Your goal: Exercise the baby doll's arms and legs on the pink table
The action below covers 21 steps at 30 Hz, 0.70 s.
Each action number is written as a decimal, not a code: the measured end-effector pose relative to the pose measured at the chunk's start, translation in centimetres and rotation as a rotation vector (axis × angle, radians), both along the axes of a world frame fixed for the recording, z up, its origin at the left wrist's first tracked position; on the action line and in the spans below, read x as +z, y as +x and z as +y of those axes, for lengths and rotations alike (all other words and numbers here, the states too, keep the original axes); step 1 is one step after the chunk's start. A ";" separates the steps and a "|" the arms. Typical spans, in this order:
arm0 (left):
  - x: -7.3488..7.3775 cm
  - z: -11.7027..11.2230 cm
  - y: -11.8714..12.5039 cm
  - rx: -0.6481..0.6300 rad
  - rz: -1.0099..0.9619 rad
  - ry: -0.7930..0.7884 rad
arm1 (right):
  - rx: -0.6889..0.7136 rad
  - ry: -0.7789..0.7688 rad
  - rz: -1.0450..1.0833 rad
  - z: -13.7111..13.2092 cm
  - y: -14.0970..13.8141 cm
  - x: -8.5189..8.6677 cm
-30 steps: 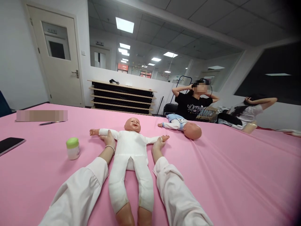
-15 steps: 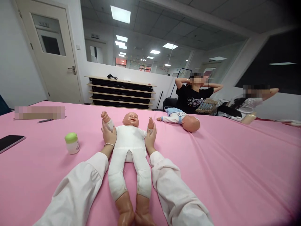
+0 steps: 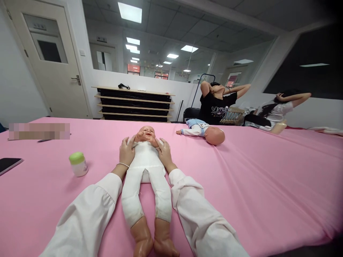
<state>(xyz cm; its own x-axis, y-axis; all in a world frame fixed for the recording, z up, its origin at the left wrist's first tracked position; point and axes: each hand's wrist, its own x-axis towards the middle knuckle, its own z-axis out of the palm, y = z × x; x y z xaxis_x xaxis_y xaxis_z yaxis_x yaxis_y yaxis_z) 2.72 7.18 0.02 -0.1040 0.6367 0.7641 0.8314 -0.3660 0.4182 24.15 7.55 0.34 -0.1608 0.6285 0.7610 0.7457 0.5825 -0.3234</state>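
Note:
A baby doll [image 3: 146,157] with a white cloth body lies on its back, feet toward me. My left hand [image 3: 127,150] is closed round the doll's arm on the left, and a beaded bracelet circles that wrist. On the other side my right hand [image 3: 164,152] grips the doll's other arm. Both doll arms are folded inward, with the doll's hands close to its chin. The doll's upper arms are mostly hidden by my fingers. Left of the doll stands a small white jar [image 3: 79,168] with a green lid.
The pink table cover [image 3: 241,185] has creases on the right. A second doll [image 3: 214,135] in blue and white lies farther back. A phone [image 3: 10,165] rests at the left edge. Two people [image 3: 218,103] sit beyond the table, arms raised behind their heads. Low shelves [image 3: 134,103] stand behind.
The doll's arms have gone from raised out at its sides to folded inward near its chin, moved by both my hands. The view has shifted slightly.

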 end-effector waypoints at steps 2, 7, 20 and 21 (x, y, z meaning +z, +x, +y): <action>0.1 0.0 0.1 -0.013 0.068 -0.015 | 0.022 -0.008 -0.055 -0.1 0.0 0.3; 0.3 -0.1 0.3 -0.034 0.171 -0.100 | 0.041 0.000 -0.160 -0.4 -0.2 0.9; 0.1 -0.4 -0.6 0.105 -0.748 -0.158 | -0.304 -0.168 1.035 2.7 1.6 -2.4; 0.1 -0.3 -0.8 0.154 -0.838 -0.190 | -0.357 -0.192 1.099 3.2 2.1 -2.7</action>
<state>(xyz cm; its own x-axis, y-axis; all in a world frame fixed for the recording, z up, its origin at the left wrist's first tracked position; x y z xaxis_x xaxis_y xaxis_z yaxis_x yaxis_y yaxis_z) 1.90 6.86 0.09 -0.6792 0.6785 0.2798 0.2573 -0.1370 0.9566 26.21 10.75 -2.41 0.7334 0.6245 0.2685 0.1213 0.2684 -0.9556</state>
